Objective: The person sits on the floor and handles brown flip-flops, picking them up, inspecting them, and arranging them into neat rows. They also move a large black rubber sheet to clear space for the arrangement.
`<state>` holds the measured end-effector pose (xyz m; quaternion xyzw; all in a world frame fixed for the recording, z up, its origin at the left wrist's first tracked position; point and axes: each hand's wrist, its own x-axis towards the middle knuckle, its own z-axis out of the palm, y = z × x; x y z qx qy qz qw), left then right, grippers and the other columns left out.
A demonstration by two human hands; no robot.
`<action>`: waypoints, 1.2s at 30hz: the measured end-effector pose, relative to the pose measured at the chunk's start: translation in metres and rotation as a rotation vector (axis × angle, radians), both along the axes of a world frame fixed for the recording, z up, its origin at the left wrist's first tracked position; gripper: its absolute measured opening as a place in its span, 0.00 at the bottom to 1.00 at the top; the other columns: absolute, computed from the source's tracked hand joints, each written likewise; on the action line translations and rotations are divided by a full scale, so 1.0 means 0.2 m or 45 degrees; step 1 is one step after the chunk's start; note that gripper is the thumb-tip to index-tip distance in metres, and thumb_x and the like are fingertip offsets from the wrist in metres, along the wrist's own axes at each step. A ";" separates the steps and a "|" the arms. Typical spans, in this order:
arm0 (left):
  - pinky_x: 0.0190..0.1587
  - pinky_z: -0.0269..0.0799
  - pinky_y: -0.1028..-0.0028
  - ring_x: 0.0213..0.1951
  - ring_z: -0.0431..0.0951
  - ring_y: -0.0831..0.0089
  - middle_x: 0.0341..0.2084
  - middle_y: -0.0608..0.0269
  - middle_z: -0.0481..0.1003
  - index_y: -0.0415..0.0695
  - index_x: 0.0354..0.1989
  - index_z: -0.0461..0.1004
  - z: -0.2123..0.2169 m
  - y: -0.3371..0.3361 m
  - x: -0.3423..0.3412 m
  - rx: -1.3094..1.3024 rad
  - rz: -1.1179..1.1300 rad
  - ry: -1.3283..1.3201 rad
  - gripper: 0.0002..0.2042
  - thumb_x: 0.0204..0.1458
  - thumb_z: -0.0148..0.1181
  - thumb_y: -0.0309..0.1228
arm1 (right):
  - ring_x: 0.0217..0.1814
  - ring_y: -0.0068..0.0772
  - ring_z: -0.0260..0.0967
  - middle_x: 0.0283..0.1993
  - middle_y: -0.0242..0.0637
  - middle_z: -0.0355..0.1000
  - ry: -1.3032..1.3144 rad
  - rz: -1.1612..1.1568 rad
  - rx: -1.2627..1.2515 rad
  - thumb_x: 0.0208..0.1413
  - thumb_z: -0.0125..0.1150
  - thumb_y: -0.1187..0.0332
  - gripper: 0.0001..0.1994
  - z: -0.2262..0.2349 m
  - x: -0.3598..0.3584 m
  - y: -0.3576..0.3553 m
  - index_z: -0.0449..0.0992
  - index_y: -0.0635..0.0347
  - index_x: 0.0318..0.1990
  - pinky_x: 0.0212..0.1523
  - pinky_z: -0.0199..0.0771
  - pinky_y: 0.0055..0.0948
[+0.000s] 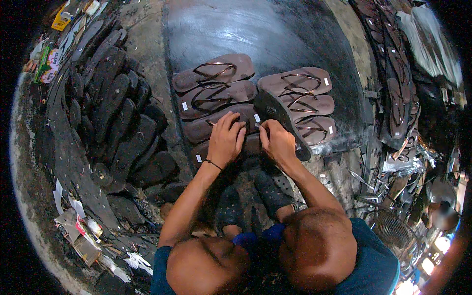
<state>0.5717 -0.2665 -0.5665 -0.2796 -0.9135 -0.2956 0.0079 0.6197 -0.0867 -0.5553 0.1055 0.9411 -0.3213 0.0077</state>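
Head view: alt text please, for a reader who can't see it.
Both hands, left hand and right hand, work on a dark sandal sole over rows of brown strapped sandals on a dark work surface. Bare black soles are piled at left.

This is a small sandal-making workshop. Finished brown flip-flops (255, 96) lie in 2 overlapping rows on a dark, worn worktop (265, 34). A heap of bare black soles (115, 108) is piled at the left, more strapped sandals (396, 83) are stacked at the right, and paper scraps (78, 223) litter the grimy floor around the seated person.
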 end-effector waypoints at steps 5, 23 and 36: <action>0.61 0.63 0.56 0.60 0.67 0.51 0.55 0.53 0.71 0.43 0.48 0.75 0.02 -0.06 -0.06 0.154 0.037 -0.047 0.14 0.54 0.61 0.32 | 0.31 0.48 0.77 0.33 0.45 0.75 -0.021 0.008 -0.475 0.64 0.53 0.59 0.12 0.28 -0.14 0.14 0.70 0.59 0.44 0.34 0.75 0.40; 0.59 0.62 0.57 0.52 0.70 0.60 0.42 0.62 0.73 0.49 0.42 0.80 -0.10 -0.07 -0.63 -0.028 0.131 0.227 0.19 0.41 0.70 0.41 | 0.41 0.54 0.68 0.38 0.48 0.67 -0.262 0.916 -0.011 0.63 0.55 0.66 0.09 0.18 -1.13 0.42 0.67 0.61 0.41 0.40 0.68 0.44; 0.59 0.63 0.56 0.50 0.71 0.62 0.40 0.63 0.73 0.46 0.43 0.79 -0.08 -0.06 -0.65 0.031 0.169 0.199 0.19 0.41 0.68 0.38 | 0.41 0.59 0.73 0.36 0.50 0.75 -0.728 1.467 0.357 0.58 0.57 0.69 0.08 0.08 -1.52 0.18 0.72 0.63 0.41 0.38 0.71 0.50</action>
